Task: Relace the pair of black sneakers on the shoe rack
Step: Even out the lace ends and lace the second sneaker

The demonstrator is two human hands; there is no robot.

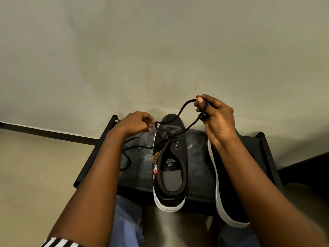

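Between the two hands, a black sneaker [170, 175] sits on top of a black shoe rack [201, 157], toe pointing away from the person. It has a white sole, a grey insole with printed letters, and an orange and red patch on the side nearer the left hand. Only its lowest eyelets are threaded.

The left hand [135, 123] pinches one end of the black lace [183, 107] between thumb and fingertips. The right hand [218, 114], raised higher, pinches the other end with a loop curling around its fingers. Below the left wrist a loose strand [127, 158] lies on the rack, possibly the same lace's tail. Under the right forearm lies the second sneaker [226, 202].
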